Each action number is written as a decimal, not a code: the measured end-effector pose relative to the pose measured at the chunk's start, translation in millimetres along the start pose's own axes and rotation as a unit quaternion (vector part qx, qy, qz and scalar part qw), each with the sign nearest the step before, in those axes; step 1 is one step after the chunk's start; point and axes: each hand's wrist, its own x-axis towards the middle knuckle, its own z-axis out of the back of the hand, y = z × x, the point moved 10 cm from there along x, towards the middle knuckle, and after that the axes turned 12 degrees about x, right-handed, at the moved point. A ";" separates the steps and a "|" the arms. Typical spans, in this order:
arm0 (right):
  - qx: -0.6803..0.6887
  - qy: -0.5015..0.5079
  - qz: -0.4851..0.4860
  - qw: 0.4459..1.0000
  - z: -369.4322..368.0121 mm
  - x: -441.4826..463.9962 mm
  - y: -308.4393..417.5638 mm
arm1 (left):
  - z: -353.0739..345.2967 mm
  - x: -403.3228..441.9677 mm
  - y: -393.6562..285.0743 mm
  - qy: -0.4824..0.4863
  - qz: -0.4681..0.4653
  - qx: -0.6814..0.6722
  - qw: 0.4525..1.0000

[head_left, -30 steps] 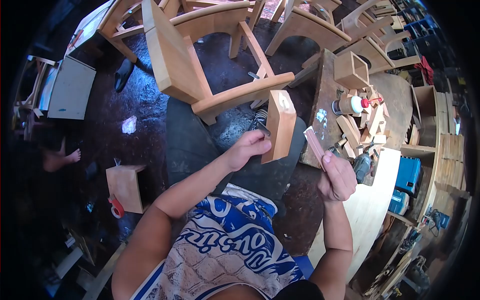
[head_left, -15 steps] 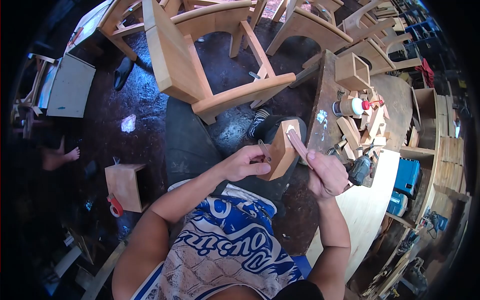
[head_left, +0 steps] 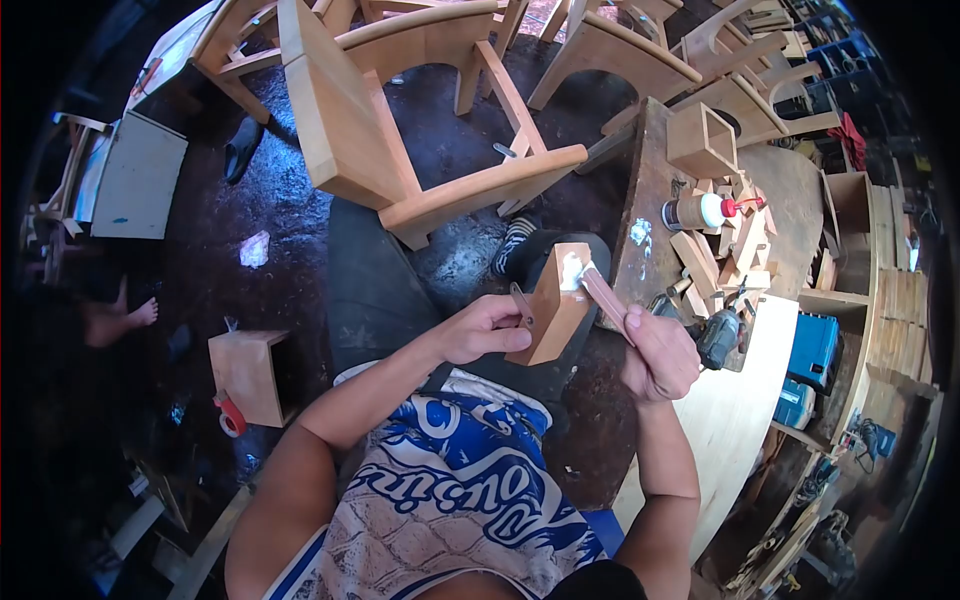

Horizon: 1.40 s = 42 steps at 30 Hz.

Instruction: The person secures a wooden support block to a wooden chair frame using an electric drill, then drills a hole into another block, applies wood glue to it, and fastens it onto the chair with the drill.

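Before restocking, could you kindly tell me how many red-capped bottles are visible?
1: the red-capped bottle on the workbench, beside the wood offcuts. Others may be hidden.

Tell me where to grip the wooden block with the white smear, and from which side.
Take the wooden block by its long sides near the lower end, coming from the person's left, where the left hand is. Those flat faces should pinch well. The white smear is on the upper end, near the thin strip in the right hand, so avoid that end.
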 end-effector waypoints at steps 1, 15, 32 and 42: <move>-0.010 -0.010 0.000 1.000 2.6 2.2 -1.5 | -1.0 0.2 1.3 0.002 0.002 0.000 1.000; -0.010 0.025 0.024 0.999 -0.2 -3.1 -0.8 | -11.5 -1.4 0.2 0.050 0.019 -0.002 0.999; -0.031 0.004 -0.084 0.996 11.3 -46.4 -30.2 | 41.4 -15.0 16.4 -0.075 0.026 0.089 0.993; -0.347 -0.006 -0.301 0.888 7.1 -167.0 -240.4 | 62.1 -23.8 34.0 -0.151 0.036 -0.011 0.988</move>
